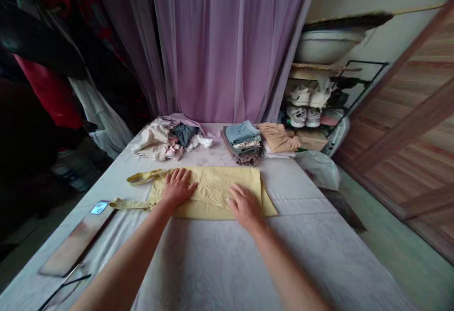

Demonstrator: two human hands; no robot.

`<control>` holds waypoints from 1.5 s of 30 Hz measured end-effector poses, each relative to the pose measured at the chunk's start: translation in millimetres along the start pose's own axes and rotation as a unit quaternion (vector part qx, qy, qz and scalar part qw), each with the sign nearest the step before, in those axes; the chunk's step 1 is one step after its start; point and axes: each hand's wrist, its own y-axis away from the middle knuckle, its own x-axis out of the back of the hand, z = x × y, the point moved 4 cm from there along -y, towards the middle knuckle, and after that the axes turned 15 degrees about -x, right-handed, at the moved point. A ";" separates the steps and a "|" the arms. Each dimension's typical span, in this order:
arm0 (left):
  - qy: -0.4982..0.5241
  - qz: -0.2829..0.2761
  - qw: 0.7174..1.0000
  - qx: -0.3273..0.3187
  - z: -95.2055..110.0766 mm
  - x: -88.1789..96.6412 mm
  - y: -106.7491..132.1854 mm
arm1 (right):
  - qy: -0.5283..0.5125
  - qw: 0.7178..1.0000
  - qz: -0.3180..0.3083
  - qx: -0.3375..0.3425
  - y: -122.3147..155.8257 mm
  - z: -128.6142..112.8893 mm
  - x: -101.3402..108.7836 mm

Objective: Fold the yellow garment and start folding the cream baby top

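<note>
A yellow garment with straps (213, 188) lies folded lengthwise on the cloth-covered table (213, 263). Its two straps stretch out to the left, and a corner of the lower layer sticks out at the right end. My left hand (177, 186) rests flat near the strap end, fingers spread on the fabric. Toward the other end, my right hand (244, 204) lies on the garment with its fingers a little bent and apart. Neither hand grips the cloth. Some creases run through the fabric between the hands.
Behind the garment are a loose heap of clothes (156, 138), a folded stack (244, 138) and a peach folded garment (278, 137). A phone (76, 242) and eyeglasses (65, 283) lie at the left edge. A shoe rack (319, 98) stands beyond the table's right side.
</note>
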 end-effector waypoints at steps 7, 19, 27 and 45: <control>-0.004 0.003 1.000 0.000 -3.2 -3.4 -1.6 | 0.057 0.947 0.058 -0.310 -42.6 73.1 49.7; -0.019 0.009 1.000 -0.002 -4.5 -5.7 -2.1 | -0.005 0.922 -0.055 -0.383 -67.7 102.3 41.7; -0.011 0.020 1.000 -0.004 -4.8 -6.7 -2.3 | -0.013 0.934 -0.033 -0.356 -75.8 100.6 38.3; -0.022 0.028 0.999 -0.007 -2.1 -4.8 -2.4 | 0.066 0.967 0.106 -0.223 -67.4 61.8 40.3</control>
